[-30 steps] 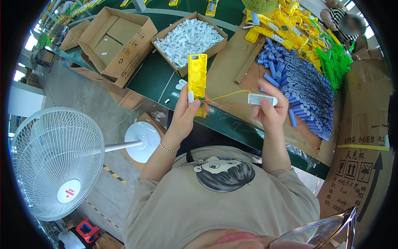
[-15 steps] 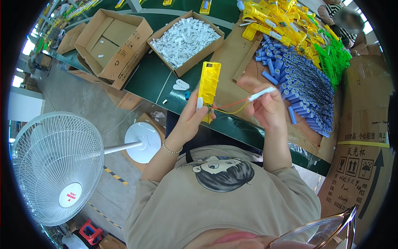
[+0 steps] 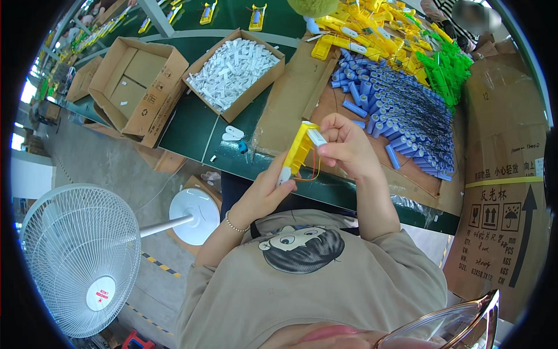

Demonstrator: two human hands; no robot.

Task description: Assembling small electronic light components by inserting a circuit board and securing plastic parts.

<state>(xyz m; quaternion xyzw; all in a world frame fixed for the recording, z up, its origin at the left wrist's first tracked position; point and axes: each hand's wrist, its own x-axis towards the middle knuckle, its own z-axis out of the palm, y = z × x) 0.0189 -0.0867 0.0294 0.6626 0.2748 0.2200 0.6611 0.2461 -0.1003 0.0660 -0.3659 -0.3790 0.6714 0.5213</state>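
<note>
My left hand (image 3: 264,193) grips a yellow plastic housing (image 3: 298,150) by its lower end, held tilted over the near table edge. A white oval piece (image 3: 284,175) sits at that end, beside my thumb. My right hand (image 3: 353,150) pinches a small white rectangular piece (image 3: 315,136) between thumb and fingers, at the housing's far end. Whether the piece is seated there, I cannot tell. Thin red and yellow wires (image 3: 317,170) loop between the white piece and the housing's lower end.
A carton (image 3: 256,91) of small white parts and an open carton (image 3: 156,113) stand left. White oval pieces (image 3: 233,134) lie nearer. Right are blue cylindrical cells (image 3: 401,113), yellow housings (image 3: 372,36) and green parts (image 3: 447,75). A large carton (image 3: 505,151) and a fan (image 3: 81,250) flank me.
My right hand has brought the white piece left to the housing's far end. The housing has tilted and come lower; the wires now loop below. A green rounded thing appears at the top.
</note>
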